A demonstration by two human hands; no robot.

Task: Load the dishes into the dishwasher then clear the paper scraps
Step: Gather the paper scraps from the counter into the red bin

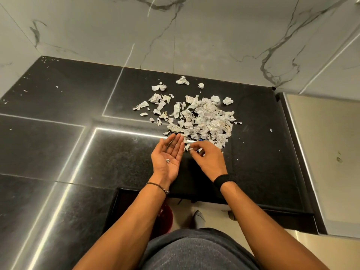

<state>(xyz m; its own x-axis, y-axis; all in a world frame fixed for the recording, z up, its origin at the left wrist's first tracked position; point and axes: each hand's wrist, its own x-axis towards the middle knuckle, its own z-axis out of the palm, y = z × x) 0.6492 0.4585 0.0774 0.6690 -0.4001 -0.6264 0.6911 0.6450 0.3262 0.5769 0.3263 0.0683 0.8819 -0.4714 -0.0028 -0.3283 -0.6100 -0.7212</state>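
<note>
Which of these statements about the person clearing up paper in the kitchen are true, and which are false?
1. The left hand lies palm up with straight fingers. True.
2. The paper scraps are heaped on a white counter. False: the counter is black.
3. The right hand pinches a scrap at the heap's near edge. True.
4. The left palm is bare. False: one small piece lies on it.

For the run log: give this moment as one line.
step: clear paper scraps | left hand: palm up, scrap on it | right hand: pinches scrap at pile edge | pile on counter
</note>
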